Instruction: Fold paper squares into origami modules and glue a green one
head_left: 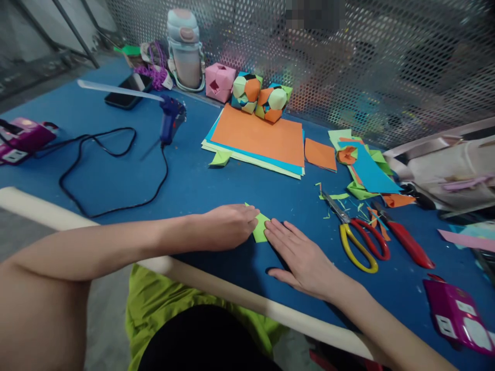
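A small folded piece of light green paper (260, 230) lies on the blue table near its front edge. My left hand (229, 225) rests on the paper's left side, its fingers curled together; whether they pinch the paper is hidden. From the right, my right hand (296, 256) lies flat with its fingers stretched out and the thumb spread, fingertips touching the paper's right edge. Behind the hands is a stack of coloured sheets (257, 136), orange on top, with a small green folded piece (220, 158) at its front left corner.
Scissors (358, 234), a red-handled tool (410, 242) and paper scraps lie to the right. A blue glue gun (170, 119) with a black cord (112, 211) is at the left. Paper cubes (220, 82) and a bottle (186, 56) stand by the perforated metal panel (247, 36).
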`<action>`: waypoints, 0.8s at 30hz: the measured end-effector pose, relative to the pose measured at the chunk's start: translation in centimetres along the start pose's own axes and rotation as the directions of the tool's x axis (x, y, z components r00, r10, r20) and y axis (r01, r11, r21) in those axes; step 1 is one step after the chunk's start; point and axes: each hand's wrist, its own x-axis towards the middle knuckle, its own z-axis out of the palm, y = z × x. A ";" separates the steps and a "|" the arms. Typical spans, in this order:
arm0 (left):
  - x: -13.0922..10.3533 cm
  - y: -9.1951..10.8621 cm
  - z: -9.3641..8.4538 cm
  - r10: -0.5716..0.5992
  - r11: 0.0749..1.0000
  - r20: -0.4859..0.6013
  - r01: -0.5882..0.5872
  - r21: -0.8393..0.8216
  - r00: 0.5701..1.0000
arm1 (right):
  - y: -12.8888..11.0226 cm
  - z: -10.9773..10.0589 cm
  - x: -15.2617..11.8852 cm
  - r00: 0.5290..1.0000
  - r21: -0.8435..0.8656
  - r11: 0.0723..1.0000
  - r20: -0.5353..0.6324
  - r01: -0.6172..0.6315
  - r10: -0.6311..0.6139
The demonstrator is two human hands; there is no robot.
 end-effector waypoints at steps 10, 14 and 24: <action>0.7 -1.8 -1.2 -0.197 0.980 0.043 0.196 0.029 0.979 | -0.3 -1.0 -0.3 0.961 0.106 0.986 -0.233 -0.128 0.150; 0.8 -2.1 -1.3 -0.280 0.958 -0.014 0.278 -0.062 0.960 | -0.1 -0.7 1.5 0.950 0.081 0.981 -0.247 -0.178 0.193; 0.8 -1.0 -1.5 -0.407 0.863 -0.073 0.357 -0.358 0.910 | 0.4 -0.8 3.5 0.731 0.524 0.789 -0.393 -0.320 0.558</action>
